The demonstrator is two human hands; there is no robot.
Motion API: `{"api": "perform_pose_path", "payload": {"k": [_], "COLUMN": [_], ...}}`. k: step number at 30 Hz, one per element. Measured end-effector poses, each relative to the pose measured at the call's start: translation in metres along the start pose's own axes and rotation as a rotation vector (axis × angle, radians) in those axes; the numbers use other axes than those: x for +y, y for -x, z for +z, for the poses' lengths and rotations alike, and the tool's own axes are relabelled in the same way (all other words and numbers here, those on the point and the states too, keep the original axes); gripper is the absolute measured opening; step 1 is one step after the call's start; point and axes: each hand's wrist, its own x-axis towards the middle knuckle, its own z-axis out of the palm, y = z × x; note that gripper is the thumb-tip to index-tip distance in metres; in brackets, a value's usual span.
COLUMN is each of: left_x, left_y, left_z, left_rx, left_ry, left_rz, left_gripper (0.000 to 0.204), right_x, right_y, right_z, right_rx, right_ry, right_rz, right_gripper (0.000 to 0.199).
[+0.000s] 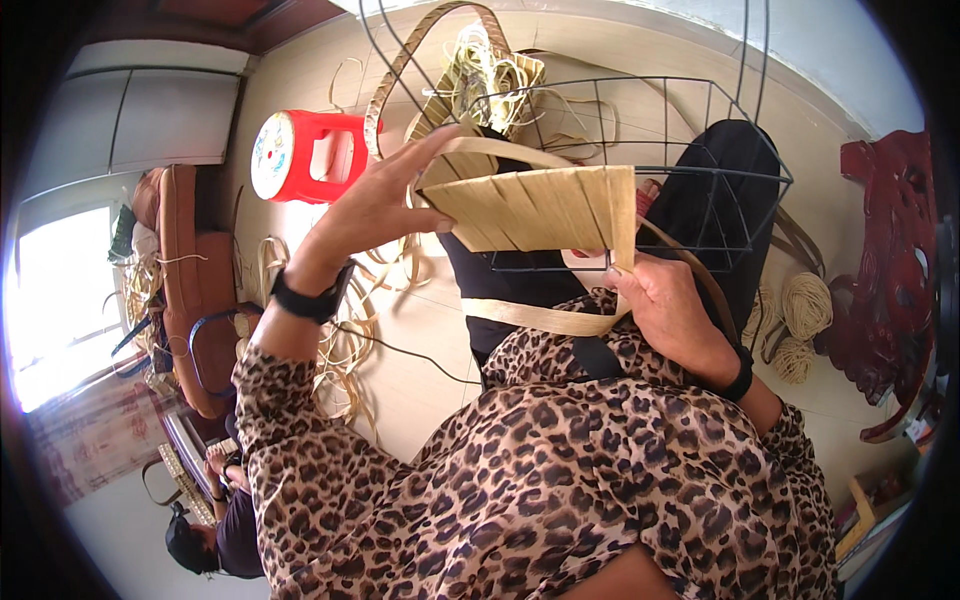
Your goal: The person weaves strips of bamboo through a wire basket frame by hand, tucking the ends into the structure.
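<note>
A dark wire basket frame [700, 130] rests on my lap, partly wrapped with flat tan weaving strips [540, 205]. My left hand [385, 200] presses the wrapped strips against the frame's left side, thumb on the panel. My right hand [665, 305] grips a long tan strip [545, 318] that loops under the frame near its lower edge. Both wrists wear black bands, and my sleeves are leopard print.
A finished woven basket [480, 70] with a handle stands on the floor beyond the frame. A red stool [310, 155] lies at the left. Loose strips [345, 345] litter the tiles. Rolls of cord [805, 305] and carved red furniture [890, 280] sit right. Another person [215, 530] crouches lower left.
</note>
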Motion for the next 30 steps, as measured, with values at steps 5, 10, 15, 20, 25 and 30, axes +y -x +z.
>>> {"api": "perform_pose_path", "payload": {"k": [5, 10, 15, 20, 25, 30], "left_x": [0.001, -0.011, -0.102, -0.193, -0.177, -0.143], "left_y": [-0.009, 0.007, 0.106, 0.266, 0.282, 0.136], "left_z": [-0.004, -0.023, -0.129, -0.190, -0.167, -0.116], "left_rx": [-0.073, 0.063, 0.805, 1.422, 1.448, 1.235], "left_ry": [-0.058, 0.114, 0.575, 0.282, 0.080, -0.222], "left_rz": [0.002, -0.031, -0.405, -0.581, -1.160, -0.677], "left_gripper": [0.072, 0.034, 0.029, 0.041, 0.039, 0.043], "right_x": [0.005, 0.007, 0.005, 0.000, -0.002, 0.002], "right_y": [0.001, 0.003, 0.002, 0.003, 0.003, -0.001], "right_z": [-0.003, -0.001, 0.001, 0.003, 0.004, 0.006], "right_rx": [0.001, -0.022, 0.014, -0.007, 0.004, 0.028], "right_ry": [0.024, 0.016, 0.018, -0.047, -0.036, 0.107], "right_rz": [0.022, 0.014, -0.002, 0.019, 0.000, -0.087], "right_gripper": [0.015, 0.014, 0.014, 0.017, 0.017, 0.021]}}
